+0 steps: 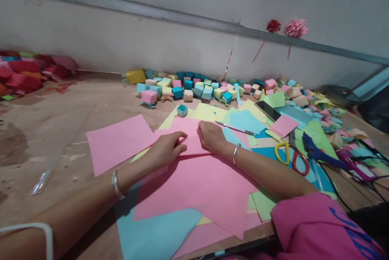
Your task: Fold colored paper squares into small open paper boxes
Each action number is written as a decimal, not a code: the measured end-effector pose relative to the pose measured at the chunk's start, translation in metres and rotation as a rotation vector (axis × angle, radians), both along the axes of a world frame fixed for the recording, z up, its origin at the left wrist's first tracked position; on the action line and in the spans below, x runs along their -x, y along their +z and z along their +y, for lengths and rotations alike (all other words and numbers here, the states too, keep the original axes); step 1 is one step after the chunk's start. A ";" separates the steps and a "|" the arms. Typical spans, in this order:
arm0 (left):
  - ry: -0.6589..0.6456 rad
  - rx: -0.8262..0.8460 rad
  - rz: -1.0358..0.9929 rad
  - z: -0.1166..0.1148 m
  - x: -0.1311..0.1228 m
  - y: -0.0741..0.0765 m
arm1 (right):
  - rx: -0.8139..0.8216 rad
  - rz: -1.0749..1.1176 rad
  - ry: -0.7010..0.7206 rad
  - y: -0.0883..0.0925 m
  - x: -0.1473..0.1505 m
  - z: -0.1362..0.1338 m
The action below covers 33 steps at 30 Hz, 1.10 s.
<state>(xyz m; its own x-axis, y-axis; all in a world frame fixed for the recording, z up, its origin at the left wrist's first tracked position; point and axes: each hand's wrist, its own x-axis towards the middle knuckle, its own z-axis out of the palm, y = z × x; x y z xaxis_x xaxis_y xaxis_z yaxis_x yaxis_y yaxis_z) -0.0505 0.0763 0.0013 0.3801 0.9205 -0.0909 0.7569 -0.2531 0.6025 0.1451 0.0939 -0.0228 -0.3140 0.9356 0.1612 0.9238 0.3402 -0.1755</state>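
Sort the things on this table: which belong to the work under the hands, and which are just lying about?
In use: left hand and right hand, both pressing on the pink sheet.
Lying about: scissors, blue glue gun, phone, paper cubes, other coloured sheets.

Pink paper sheet lies flat atop scattered coloured sheets.

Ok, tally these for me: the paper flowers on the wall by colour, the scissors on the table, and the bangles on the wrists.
Red paper flower: 1
Pink paper flower: 1
Yellow-and-red-handled scissors: 1
Silver wrist bangles: 2
Total: 5
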 end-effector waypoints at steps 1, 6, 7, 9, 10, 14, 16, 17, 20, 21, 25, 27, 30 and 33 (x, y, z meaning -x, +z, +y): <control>-0.003 0.009 0.011 0.000 0.002 0.001 | -0.007 -0.015 0.009 0.000 0.001 0.000; -0.013 0.012 0.039 -0.006 0.009 0.000 | -0.054 -0.057 0.046 -0.002 0.001 0.000; -0.014 0.008 0.043 -0.007 0.011 0.000 | -0.066 -0.061 0.054 -0.003 0.000 0.001; -0.017 -0.003 0.052 -0.010 0.015 -0.002 | -0.092 -0.065 0.073 -0.005 0.000 0.002; -0.023 -0.011 0.055 -0.012 0.017 -0.002 | -0.105 -0.065 0.081 -0.006 -0.001 0.002; -0.040 -0.039 0.086 -0.018 0.025 -0.003 | -0.154 -0.063 0.107 -0.011 -0.001 0.003; -0.046 -0.059 0.118 -0.020 0.027 -0.002 | -0.172 -0.062 0.115 -0.012 -0.001 0.003; -0.059 -0.073 0.129 -0.021 0.026 -0.001 | -0.180 -0.061 0.117 -0.013 0.000 0.003; -0.130 -0.115 0.157 -0.023 0.024 0.001 | -0.197 -0.055 0.120 -0.015 -0.001 0.004; -0.154 -0.123 0.179 -0.024 0.023 0.002 | -0.200 -0.051 0.121 -0.015 -0.001 0.005; -0.197 -0.165 0.337 -0.025 0.018 0.008 | -0.192 -0.021 0.124 -0.017 -0.004 0.008; -0.257 -0.248 0.401 -0.025 0.016 0.010 | -0.180 -0.001 0.128 -0.017 -0.005 0.010; -0.427 -0.357 0.393 -0.026 0.010 0.013 | -0.165 0.022 0.138 -0.017 -0.005 0.011; -0.544 -0.327 0.374 -0.027 0.003 0.016 | -0.156 0.040 0.145 -0.017 -0.005 0.012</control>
<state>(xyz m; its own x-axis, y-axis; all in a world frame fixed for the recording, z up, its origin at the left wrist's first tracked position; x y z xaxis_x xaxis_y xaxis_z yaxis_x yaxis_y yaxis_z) -0.0532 0.0497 0.0170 0.7880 0.6130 -0.0573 0.6134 -0.7738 0.1579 0.1501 0.1054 -0.0400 -0.4334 0.8440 0.3158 0.8567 0.4946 -0.1462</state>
